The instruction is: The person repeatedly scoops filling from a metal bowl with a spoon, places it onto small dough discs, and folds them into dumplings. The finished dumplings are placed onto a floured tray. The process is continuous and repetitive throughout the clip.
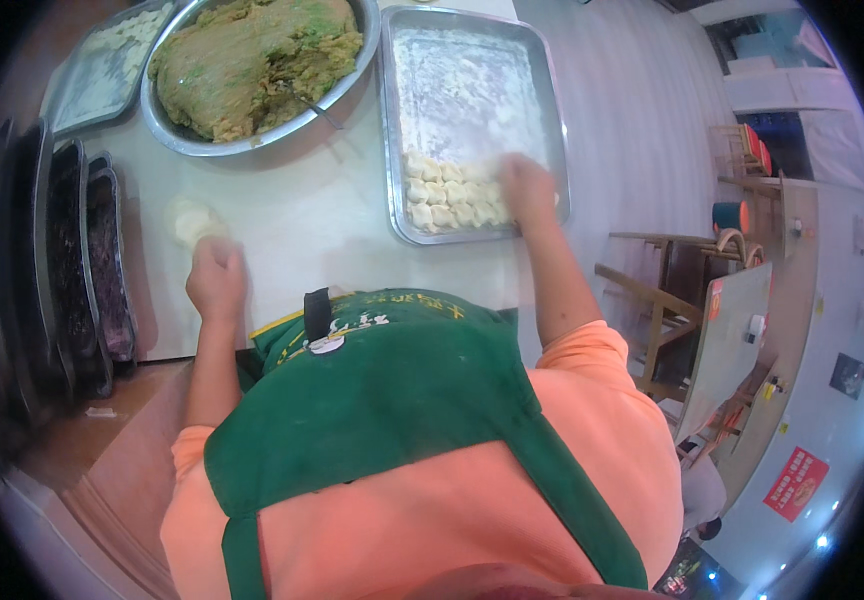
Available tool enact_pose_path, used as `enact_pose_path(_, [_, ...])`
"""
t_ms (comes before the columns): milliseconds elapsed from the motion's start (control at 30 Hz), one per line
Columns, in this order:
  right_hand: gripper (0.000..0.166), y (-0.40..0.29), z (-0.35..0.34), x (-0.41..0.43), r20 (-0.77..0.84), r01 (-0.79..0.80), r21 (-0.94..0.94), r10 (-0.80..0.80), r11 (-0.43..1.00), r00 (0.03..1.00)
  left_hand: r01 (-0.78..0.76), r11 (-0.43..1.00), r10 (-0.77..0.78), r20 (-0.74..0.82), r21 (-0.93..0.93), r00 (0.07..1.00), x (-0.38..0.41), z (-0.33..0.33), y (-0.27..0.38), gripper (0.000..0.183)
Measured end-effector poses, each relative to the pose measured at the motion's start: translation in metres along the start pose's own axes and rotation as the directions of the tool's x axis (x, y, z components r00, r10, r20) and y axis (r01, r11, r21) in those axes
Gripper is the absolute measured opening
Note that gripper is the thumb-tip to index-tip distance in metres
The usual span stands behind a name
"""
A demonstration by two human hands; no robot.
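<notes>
My left hand (218, 279) is at the left of the white tabletop (289, 217), its fingers curled at the near edge of a pale round dough wrapper (196, 222). The wrapper is slightly blurred and looks pinched at the fingertips. Over the right part of a floured metal tray (469, 97) is my right hand (528, 187), fingers bent down beside the filled dumplings (451, 195). They stand in close rows at the tray's near end. Blur and the back of the hand hide whatever is under its fingertips.
A large metal bowl (199, 148) of greenish-brown filling (244, 67) stands at the far left, with a utensil handle (316, 106) sticking out. Behind it lies another floured tray (94, 90). Several dark trays (106, 262) stand on edge at left. Tables (728, 345) and chairs (661, 300) are at right.
</notes>
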State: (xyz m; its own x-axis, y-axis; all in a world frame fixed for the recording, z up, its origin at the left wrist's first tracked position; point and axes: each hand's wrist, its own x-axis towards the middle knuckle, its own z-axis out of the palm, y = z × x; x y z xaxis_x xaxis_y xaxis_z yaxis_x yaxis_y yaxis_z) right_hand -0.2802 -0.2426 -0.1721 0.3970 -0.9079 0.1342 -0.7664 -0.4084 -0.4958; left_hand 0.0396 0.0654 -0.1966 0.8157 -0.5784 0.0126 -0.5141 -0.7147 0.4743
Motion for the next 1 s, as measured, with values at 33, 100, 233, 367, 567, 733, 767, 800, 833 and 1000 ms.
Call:
enact_pose_path(33, [0.022,0.002,0.001,-0.002,-0.006,0.011,0.008,-0.011,1.000,1.000,0.023,0.999,-0.022,-0.020,0.025,1.000,0.002,-0.001,0.003,0.027])
enact_pose_path(100, [0.021,0.004,0.002,-0.005,-0.004,0.040,0.004,-0.040,0.999,0.999,0.074,0.994,-0.070,-0.062,0.074,0.996,0.008,-0.003,0.008,0.027])
enact_pose_path(233, [0.021,0.004,0.007,-0.006,0.014,0.106,-0.034,-0.106,0.994,0.994,0.140,0.989,-0.137,-0.070,0.046,0.988,0.011,-0.003,0.008,0.027])
enact_pose_path(367, [0.022,0.011,0.010,-0.004,0.066,0.208,-0.105,-0.202,0.972,0.977,0.139,0.990,-0.137,-0.057,0.025,0.989,0.009,0.005,-0.006,0.032])
enact_pose_path(567, [0.027,-0.031,0.004,-0.003,0.018,0.392,-0.117,-0.393,0.912,0.919,0.047,0.912,-0.092,-0.092,-0.407,0.992,-0.005,0.001,-0.033,0.021])
enact_pose_path(733, [0.044,-0.144,0.028,0.016,0.087,0.607,0.230,-0.637,0.761,0.766,0.061,0.635,-0.297,-0.171,-0.770,0.940,-0.020,0.001,-0.054,0.020])
enact_pose_path(767, [0.048,-0.167,0.034,0.017,0.105,0.635,0.278,-0.680,0.721,0.725,0.047,0.481,-0.373,-0.155,-0.876,0.915,-0.020,0.004,-0.057,0.020])
enact_pose_path(800, [0.039,-0.190,0.039,0.017,0.136,0.625,0.344,-0.696,0.701,0.705,0.054,0.559,-0.372,-0.192,-0.828,0.908,-0.020,0.007,-0.065,0.020])
enact_pose_path(833, [0.034,-0.196,0.047,0.025,0.140,0.674,0.307,-0.732,0.672,0.667,0.061,0.633,-0.363,-0.226,-0.772,0.904,-0.017,0.005,-0.070,0.021])
enact_pose_path(1000, [0.013,-0.221,0.076,0.065,0.006,0.808,0.210,-0.827,0.550,0.561,0.189,-0.562,-0.239,0.377,-0.805,0.895,0.002,-0.035,-0.027,0.031])
